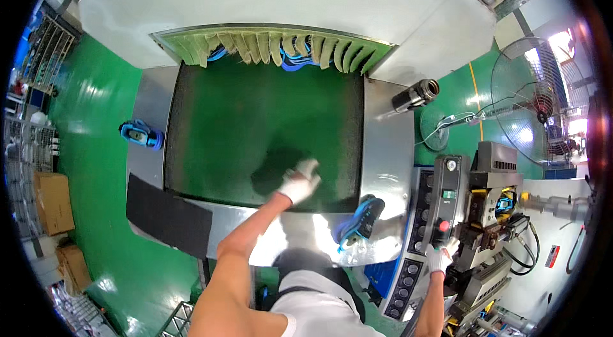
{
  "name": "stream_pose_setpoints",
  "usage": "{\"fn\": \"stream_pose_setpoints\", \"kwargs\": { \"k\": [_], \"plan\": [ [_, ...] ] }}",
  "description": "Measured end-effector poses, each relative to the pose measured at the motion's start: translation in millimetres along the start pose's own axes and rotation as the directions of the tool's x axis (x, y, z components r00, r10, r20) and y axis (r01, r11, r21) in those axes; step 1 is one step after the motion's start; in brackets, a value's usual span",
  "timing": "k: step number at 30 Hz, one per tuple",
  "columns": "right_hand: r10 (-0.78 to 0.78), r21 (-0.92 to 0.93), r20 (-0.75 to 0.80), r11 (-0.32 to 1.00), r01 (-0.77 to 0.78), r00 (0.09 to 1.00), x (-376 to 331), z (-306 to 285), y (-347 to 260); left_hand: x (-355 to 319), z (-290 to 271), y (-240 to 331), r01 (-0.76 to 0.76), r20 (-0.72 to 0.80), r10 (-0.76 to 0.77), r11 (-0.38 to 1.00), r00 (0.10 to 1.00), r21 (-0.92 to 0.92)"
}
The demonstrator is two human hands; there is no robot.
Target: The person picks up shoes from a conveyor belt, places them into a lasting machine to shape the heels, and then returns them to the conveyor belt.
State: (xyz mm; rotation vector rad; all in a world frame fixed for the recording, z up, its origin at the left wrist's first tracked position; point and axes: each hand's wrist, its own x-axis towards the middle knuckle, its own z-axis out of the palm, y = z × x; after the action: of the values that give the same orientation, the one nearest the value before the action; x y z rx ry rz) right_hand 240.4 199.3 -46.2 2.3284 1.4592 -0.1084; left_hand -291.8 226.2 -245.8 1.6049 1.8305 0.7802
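My left hand [300, 182], in a white glove, reaches over the near part of a green conveyor belt [268, 120], fingers stretched out and holding nothing; its dark shadow falls on the belt. Far to the right, my gloved right hand [440, 256] is at the machine's control panel [450, 187], just below a black part with a red button [444, 226]. Its fingers are partly hidden, and whether they grip anything is unclear. A black and blue shoe upper [361, 222] lies on the metal table edge [389, 177] between my hands.
A strip curtain [274, 43] hangs across the tunnel opening, with blue shoe parts [297, 59] under it. Another blue shoe piece [142, 134] sits on the left ledge. A black mat [167, 212], a dark flask [415, 96], a standing fan [523, 101] and a press machine [491, 209] surround the belt.
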Motion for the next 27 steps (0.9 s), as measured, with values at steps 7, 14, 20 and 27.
{"fn": "stream_pose_setpoints", "kwargs": {
  "k": [7, 14, 20, 27],
  "plan": [
    [-0.034, -0.189, 0.094, 0.981, 0.051, 0.995, -98, 28, -30, 249, -255, -215, 0.466, -0.651, -0.065, 0.752, 0.757, 0.467],
    [0.05, 0.095, 0.185, 0.993, -0.069, 0.981, -166, 119, -19, 382, -334, -241, 0.54, -0.247, -0.516, 0.552, 0.82, 0.635],
    [0.064, 0.304, 0.448, 0.927, -0.219, 0.892, -175, 88, -88, 307, -274, -240, 0.394, -0.374, -0.157, 0.562, 0.914, 0.728],
    [-0.036, 0.545, 0.382, 0.816, -0.194, 0.923, -187, 123, -68, 116, -206, -123, -0.036, -0.373, 0.184, 0.929, 0.91, 0.369]
  ]
}}
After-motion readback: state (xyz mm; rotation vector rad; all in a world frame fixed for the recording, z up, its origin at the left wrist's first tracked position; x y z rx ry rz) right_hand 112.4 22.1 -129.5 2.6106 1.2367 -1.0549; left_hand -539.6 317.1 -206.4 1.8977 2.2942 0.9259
